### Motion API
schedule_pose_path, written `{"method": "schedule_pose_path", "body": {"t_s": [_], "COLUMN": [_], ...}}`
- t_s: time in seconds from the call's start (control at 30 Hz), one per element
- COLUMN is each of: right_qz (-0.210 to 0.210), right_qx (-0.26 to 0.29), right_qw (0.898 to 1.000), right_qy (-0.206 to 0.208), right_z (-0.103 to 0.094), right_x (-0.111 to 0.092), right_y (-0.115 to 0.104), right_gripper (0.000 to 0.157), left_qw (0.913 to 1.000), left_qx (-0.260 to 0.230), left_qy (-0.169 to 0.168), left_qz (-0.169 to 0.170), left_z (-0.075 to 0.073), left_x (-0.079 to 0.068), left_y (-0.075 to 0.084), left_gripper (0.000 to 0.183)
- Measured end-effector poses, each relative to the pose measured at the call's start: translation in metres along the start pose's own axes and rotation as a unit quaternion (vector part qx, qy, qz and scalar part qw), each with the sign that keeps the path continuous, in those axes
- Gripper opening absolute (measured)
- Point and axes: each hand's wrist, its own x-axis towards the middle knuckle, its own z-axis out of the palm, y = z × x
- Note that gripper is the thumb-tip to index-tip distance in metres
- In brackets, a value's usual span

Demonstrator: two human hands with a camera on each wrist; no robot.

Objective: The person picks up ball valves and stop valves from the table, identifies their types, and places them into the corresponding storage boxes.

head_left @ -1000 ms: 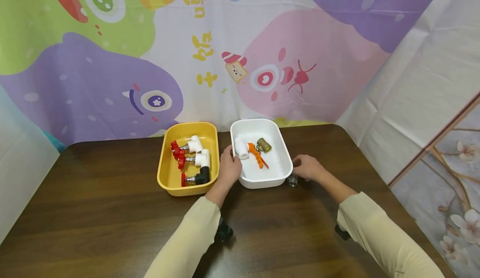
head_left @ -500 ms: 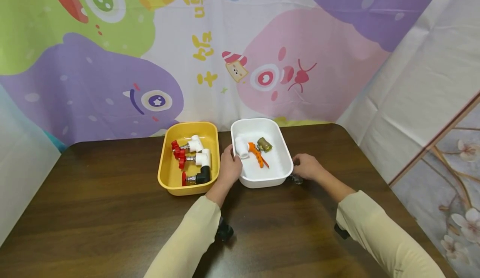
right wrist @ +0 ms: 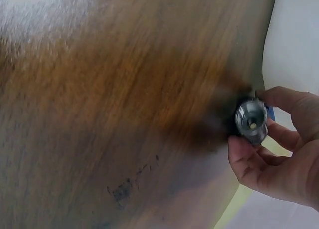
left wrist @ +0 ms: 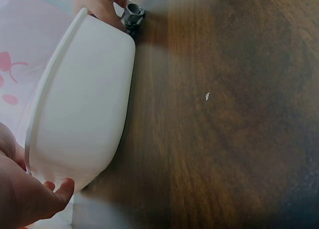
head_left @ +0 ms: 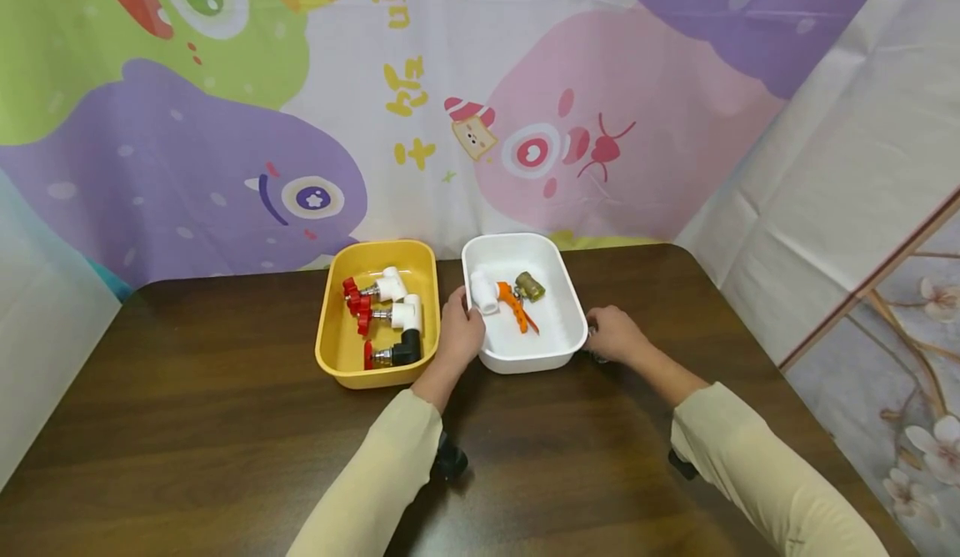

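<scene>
In the head view my left hand (head_left: 460, 329) holds the left wall of a white tray (head_left: 525, 361), thumb near the rim. The left wrist view shows its fingertips against the outer wall. Just off the tray's right front corner, my right hand (head_left: 617, 336) pinches a small grey metal pipe fitting (right wrist: 250, 120) between thumb and fingers. The fitting's round hollow end faces the right wrist camera; the head view mostly hides it. Inside the white tray lie a white plastic fitting (head_left: 484, 293), a piece with an orange handle (head_left: 513, 307) and a brass fitting (head_left: 529, 287).
A yellow tray (head_left: 326, 323) stands left of the white one. It holds red-handled valves, two white (head_left: 405, 315) and one black (head_left: 407, 348). Both trays sit on a dark wooden table (head_left: 225, 424), with a printed cloth (head_left: 420, 198) hanging behind.
The metal fitting has turned in my right hand, so its end, earlier visible below the fingers, is now mostly hidden in the head view. My left hand stays on the tray.
</scene>
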Motion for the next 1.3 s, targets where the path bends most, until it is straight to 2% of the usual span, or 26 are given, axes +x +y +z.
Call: {"method": "schedule_pose_path", "body": {"t_s": [0.3,0.47,0.67,1.0,1.3], "right_qz": [-0.005,-0.007,-0.003,0.021,0.02], "right_qx": [-0.024,-0.033,-0.023,0.008,0.018], "right_qw": [0.998,0.998,0.998,0.997,0.995], "right_qy": [0.053,0.061,0.063,0.073,0.092], "right_z": [0.007,0.009,0.007,-0.011,-0.034], "right_x": [-0.002,-0.002,-0.004,-0.001,0.004], "right_y": [-0.001,-0.001,0.0,0.002,-0.008], "right_gripper": [0.026,0.021,0.021,0.022,0.023], "left_qw": [1.0,1.0,1.0,1.0,1.0], "left_qx": [0.005,0.0,0.003,0.004,0.002], "left_qy": [0.001,0.002,0.001,0.002,0.0], "left_qz": [0.0,0.007,0.0,0.001,-0.007], "left_z": [-0.001,-0.002,-0.002,0.0,0.0], "left_x": [-0.002,-0.003,-0.003,0.0,-0.001], "left_y": [0.002,0.002,0.002,0.002,0.001], "left_gripper": [0.047,0.047,0.047,0.047,0.047]}}
